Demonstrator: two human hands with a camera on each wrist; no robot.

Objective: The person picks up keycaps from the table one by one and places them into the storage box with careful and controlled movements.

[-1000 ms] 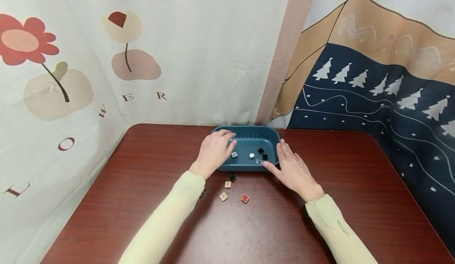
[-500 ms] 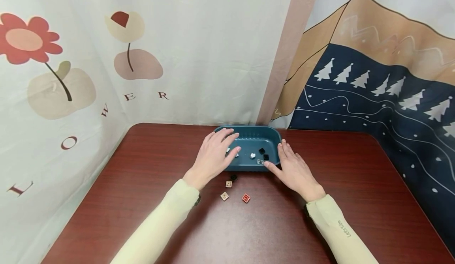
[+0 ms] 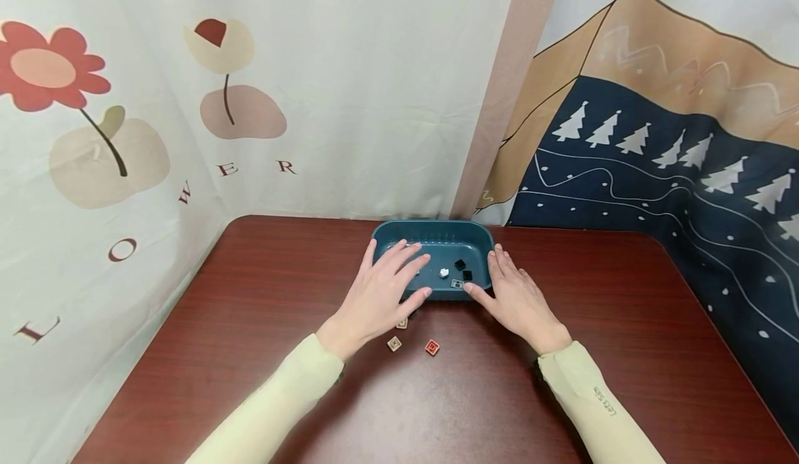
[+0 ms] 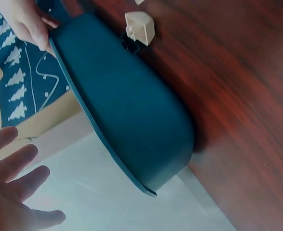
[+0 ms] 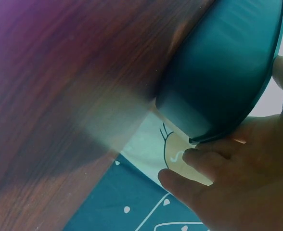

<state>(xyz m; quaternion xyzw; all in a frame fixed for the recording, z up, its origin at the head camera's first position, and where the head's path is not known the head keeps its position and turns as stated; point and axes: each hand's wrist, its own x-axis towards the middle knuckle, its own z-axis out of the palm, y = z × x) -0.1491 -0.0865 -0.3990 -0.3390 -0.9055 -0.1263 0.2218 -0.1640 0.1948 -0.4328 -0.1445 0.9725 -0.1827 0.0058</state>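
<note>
At far left, printed dark letters L, O, W, E, R (image 3: 185, 192) on a pale curtain (image 3: 349, 89), legible one by one. Next, left hand (image 3: 377, 290) with fingers straight and spread over the near left part of the blue tray (image 3: 431, 235), holding nothing visible; fingertips apart from the outer wall in the left wrist view. Under and beside that hand, on the surface (image 3: 530, 408), one beige cap (image 3: 394, 343), a second beige cap (image 3: 402, 323) and, against or very near the tray's front wall, a black cap (image 4: 130, 44). Nearer the front, a red cap (image 3: 432, 347), its mark too small to read. Inside the tray, toward the right, a white piece (image 3: 444, 273), a grey piece (image 3: 458, 284) and two black pieces (image 3: 460, 265). Step in hand, as judged: handling loose caps, with the tray steadied from one end. Next move, probably calling for a fine left-hand pinch on a single cap. At right, right hand (image 3: 521, 304) with fingers nearly straight along the tray's end and thumb at the front rim, bracing rather than clenching. On the right sleeve (image 3: 599, 401), lettering apparently beginning "Let's S", remainder uncertain.
</note>
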